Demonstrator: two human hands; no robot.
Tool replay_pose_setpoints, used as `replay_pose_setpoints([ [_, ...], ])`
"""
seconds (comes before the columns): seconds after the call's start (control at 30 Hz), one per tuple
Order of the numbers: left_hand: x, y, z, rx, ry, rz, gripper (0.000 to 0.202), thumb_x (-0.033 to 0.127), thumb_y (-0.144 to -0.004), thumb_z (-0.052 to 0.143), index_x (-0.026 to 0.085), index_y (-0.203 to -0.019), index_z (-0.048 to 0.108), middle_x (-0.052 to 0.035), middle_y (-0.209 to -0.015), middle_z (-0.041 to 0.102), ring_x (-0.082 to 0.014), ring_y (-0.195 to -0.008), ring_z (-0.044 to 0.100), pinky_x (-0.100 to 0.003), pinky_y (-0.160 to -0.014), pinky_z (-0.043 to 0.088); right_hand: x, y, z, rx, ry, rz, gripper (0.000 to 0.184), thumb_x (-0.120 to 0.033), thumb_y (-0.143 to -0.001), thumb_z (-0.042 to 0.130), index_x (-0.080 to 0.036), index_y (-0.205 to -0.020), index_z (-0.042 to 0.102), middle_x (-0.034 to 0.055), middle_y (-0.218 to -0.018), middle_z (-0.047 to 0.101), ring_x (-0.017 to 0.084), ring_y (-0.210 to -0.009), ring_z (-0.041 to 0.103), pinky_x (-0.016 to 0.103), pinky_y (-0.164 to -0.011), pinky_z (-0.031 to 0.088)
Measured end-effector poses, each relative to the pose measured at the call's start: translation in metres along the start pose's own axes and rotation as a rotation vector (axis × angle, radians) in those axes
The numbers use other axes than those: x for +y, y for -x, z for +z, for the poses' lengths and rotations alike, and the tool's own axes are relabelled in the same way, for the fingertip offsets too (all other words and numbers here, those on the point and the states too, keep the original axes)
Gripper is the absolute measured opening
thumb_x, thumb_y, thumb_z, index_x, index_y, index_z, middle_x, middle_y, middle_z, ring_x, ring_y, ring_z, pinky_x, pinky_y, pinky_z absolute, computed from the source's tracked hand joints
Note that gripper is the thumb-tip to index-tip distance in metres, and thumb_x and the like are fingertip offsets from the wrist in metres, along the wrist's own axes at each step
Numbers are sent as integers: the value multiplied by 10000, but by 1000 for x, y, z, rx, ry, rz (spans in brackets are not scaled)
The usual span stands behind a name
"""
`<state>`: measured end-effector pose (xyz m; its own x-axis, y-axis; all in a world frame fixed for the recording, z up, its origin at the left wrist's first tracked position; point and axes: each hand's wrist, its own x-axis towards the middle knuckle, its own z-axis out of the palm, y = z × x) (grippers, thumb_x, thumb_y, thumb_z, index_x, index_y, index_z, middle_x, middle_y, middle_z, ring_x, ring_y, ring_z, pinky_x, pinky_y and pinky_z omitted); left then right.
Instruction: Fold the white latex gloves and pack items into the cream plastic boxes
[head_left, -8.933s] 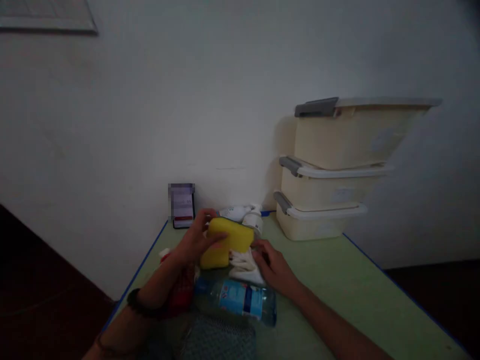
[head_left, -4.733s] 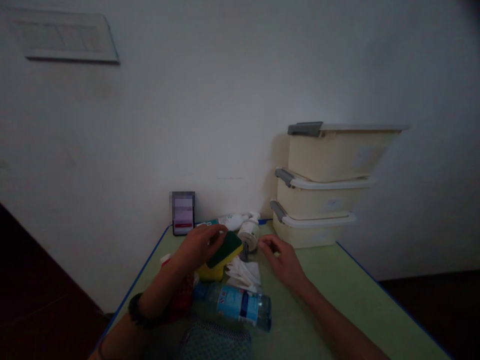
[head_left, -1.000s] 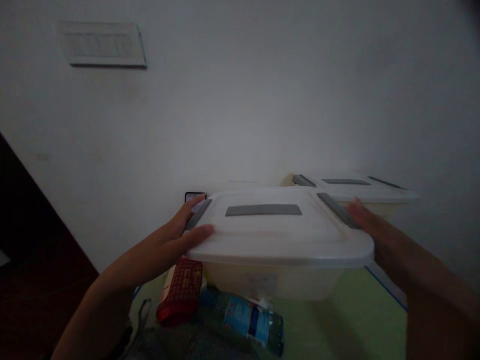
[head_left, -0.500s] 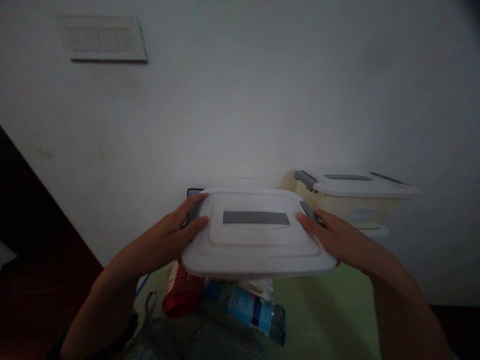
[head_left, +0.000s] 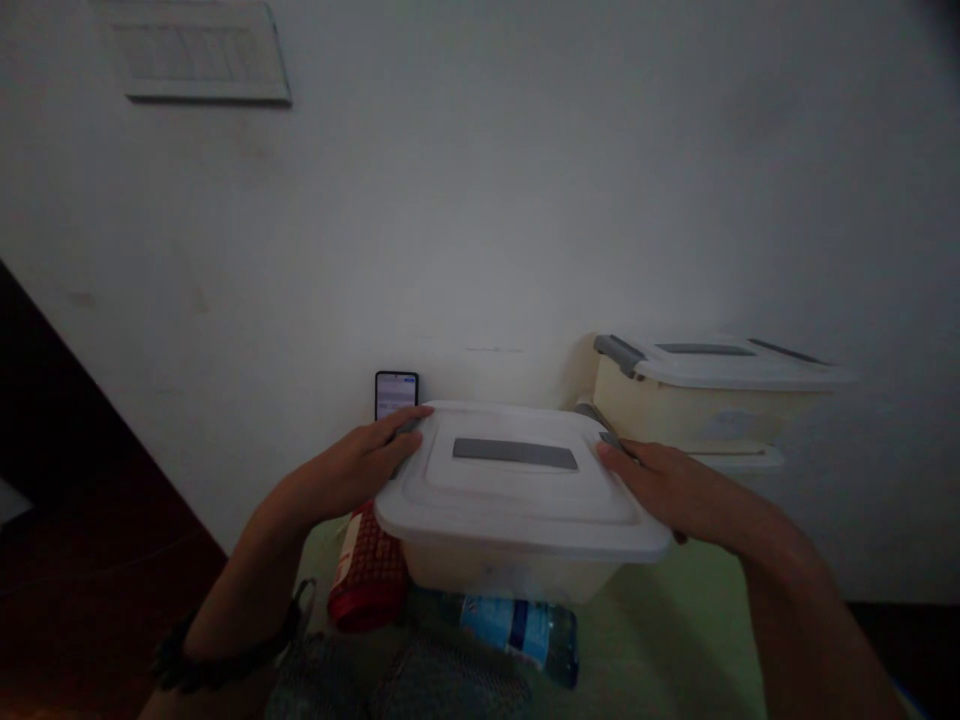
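Note:
Between my two hands is a lidded storage box (head_left: 517, 510) with a white lid, a grey strip on top and a cream body. My left hand (head_left: 375, 452) is closed on its left side, at the grey latch, with the thumb on the lid's edge. On the opposite side my right hand (head_left: 660, 485) grips the other grey latch. The box is in front of a red patterned container (head_left: 367, 575) and a clear bottle with a blue label (head_left: 517, 630), hiding part of both. Whether its base touches anything cannot be seen.
A similar lidded box (head_left: 705, 400) stands at the right by the wall, on top of another white lid (head_left: 742, 460). A phone (head_left: 396, 393) leans upright against the wall. Grey mesh fabric (head_left: 442, 680) lies at the front of the green tabletop (head_left: 652, 640).
The storage box has come down a little and tilted, so its cream front now shows below the lid. More of the phone is visible behind it. Both hands keep their hold.

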<state>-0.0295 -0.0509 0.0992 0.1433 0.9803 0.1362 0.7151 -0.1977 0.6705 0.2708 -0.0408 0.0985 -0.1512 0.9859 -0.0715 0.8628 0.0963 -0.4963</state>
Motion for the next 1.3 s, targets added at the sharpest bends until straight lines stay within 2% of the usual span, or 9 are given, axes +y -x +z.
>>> replay_pose_setpoints([
  [0.17, 1, -5, 6, 38, 30, -101, 710, 545, -815, 387, 104, -1371, 411, -165, -1397, 451, -320, -1254, 457, -404, -1050, 334, 6, -4, 0, 18, 64, -26, 561, -519, -895, 274, -137, -862, 683, 158, -833, 716, 257, -720, 680, 345, -565, 527],
  [0.43, 1, -5, 6, -49, 23, -80, 830, 587, -806, 382, 51, -1429, 265, -173, -1490, 279, -312, -1361, 283, -409, -1118, 195, 14, -7, 3, 32, 126, -64, 554, -516, -894, 295, -127, -986, 679, 166, -951, 719, 300, -874, 677, 445, -813, 506],
  [0.6, 0, -5, 8, -79, 78, -17, 794, 492, -807, 436, 111, -1458, 189, -120, -1524, 198, -297, -1389, 205, -425, -1125, 164, 21, -6, 15, 157, 159, -211, 542, -353, -911, 301, -131, -1401, 366, 178, -1284, 567, 323, -1182, 533, 508, -944, 436],
  [0.77, 0, -6, 9, -87, 92, -8, 717, 479, -813, 435, 166, -1439, 280, -94, -1508, 246, -305, -1377, 240, -447, -1125, 153, 21, -8, 25, 228, 257, -323, 468, -210, -888, 335, -149, -1329, 479, 159, -1410, 439, 300, -1324, 358, 511, -1025, 373],
  [0.93, 3, -7, 10, -84, 79, -15, 774, 509, -807, 410, 84, -1436, 260, -120, -1507, 252, -293, -1386, 225, -417, -1132, 137, 17, -12, 24, 188, 241, -322, 456, -193, -888, 342, -120, -1310, 498, 166, -1404, 445, 284, -1327, 359, 481, -1063, 330],
  [1.03, 2, -6, 7, -65, 48, -5, 762, 504, -803, 419, 81, -1424, 295, -131, -1491, 298, -303, -1370, 265, -411, -1124, 172, 17, -10, 14, 157, 163, -211, 429, -275, -888, 382, -121, -1261, 529, 182, -1315, 537, 322, -1227, 487, 501, -1008, 388],
  [1.13, -1, -5, 3, -40, 26, 13, 720, 510, -784, 463, 147, -1399, 371, -120, -1452, 384, -329, -1322, 356, -426, -1092, 259, 18, -2, 2, 46, 63, -111, 428, -431, -900, 361, -144, -1109, 601, 167, -991, 703, 302, -852, 690, 417, -672, 566],
  [1.2, -4, -5, 0, -25, 28, 33, 665, 496, -775, 493, 196, -1365, 433, -105, -1398, 469, -339, -1264, 435, -432, -1053, 329, 16, 4, -5, -77, -31, -65, 467, -509, -894, 342, -148, -1042, 599, 107, -741, 703, 225, -554, 671, 316, -453, 527],
  [1.3, -4, -5, 0, -9, -3, 54, 618, 474, -796, 478, 208, -1352, 445, -104, -1354, 518, -331, -1221, 483, -439, -1029, 363, 11, 11, -10, -125, -88, -100, 497, -544, -888, 347, -152, -1133, 533, 46, -668, 653, 156, -438, 602, 258, -403, 479],
])
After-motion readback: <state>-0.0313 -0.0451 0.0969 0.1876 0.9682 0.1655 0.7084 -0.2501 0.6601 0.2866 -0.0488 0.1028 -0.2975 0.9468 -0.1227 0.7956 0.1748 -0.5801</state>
